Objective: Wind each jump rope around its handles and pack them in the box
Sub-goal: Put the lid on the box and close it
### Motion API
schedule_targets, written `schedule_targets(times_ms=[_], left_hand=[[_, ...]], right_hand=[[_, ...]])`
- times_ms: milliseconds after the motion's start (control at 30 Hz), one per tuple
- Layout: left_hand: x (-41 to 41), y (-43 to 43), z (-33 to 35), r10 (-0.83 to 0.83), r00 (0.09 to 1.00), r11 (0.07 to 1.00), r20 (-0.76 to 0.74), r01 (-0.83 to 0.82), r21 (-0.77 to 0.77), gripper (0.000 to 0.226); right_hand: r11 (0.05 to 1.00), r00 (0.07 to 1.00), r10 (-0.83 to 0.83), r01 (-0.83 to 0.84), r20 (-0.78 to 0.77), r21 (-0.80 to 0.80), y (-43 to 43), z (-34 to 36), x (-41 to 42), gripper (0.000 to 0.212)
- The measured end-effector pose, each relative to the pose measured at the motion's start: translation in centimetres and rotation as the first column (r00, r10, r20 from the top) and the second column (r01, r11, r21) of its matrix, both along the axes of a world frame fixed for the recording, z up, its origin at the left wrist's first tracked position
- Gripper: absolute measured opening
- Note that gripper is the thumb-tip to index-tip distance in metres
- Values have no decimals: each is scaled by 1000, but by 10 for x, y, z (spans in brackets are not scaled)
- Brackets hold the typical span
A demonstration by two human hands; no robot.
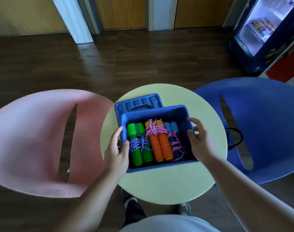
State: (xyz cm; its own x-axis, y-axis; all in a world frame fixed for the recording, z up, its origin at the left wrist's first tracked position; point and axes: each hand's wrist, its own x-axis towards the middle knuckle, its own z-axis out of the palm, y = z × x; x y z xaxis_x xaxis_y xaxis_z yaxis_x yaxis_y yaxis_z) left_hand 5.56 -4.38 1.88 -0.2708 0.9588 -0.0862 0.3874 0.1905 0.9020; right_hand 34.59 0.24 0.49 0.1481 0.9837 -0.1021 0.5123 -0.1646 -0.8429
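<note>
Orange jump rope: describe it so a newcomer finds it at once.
On the round table between the pink chair and blue chair sits a blue box. Three wound ropes lie side by side inside. The orange jump rope is the middle one, its handles orange, between the green rope and the blue rope.

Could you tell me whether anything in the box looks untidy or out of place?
The blue-handled jump rope at the right of the blue box is wound loosely, its pink cord straggling in slack loops toward the near right corner; the other two look tight.
</note>
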Motion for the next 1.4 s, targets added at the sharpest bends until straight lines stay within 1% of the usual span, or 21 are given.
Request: schedule_targets(times_ms=[200,333,533,733,933,1033,1100,1233,1333,1400], left_hand=[[32,-52,-9,1,1000,997,-27,-3,-77,49],[45,-74,-12,27,998,995,-51,-31,-93,49],[51,-88,-25,82,991,989,-106,-94,-116,48],[50,-87,-31,97,987,984,-130,-114,-134,46],[40,-73,-35,33,991,981,-132,-57,-186,47],[33,-69,-32,-7,992,986,-124,-15,-168,46],[26,-68,-26,21,993,991,-113,-36,-130,46],[2,-43,-19,132,987,985,-96,-141,-94,45],[-19,-3,-24,122,987,982,-105,-135,-130,43],[-27,29,-28,131,989,975,-70,-142,-170,43]], right_hand=[[999,999,33,-33,-3,-44,-42,-19,31,40],[997,998,66,-66,2,-50,-55,-25,40,39],[991,993,107,-103,49,-81,-61,-25,42,40],[990,993,110,-107,31,-93,-62,-22,38,40],[983,993,109,-115,-53,-145,-58,-25,35,39],[976,988,149,-152,-35,-155,-56,-23,37,36],[979,987,156,-158,-31,-128,-52,-17,41,32],[995,996,89,-89,-23,-37,-18,5,43,29],[992,993,119,-118,21,-39,31,18,27,28],[982,982,178,-175,57,-67,69,20,9,29]])
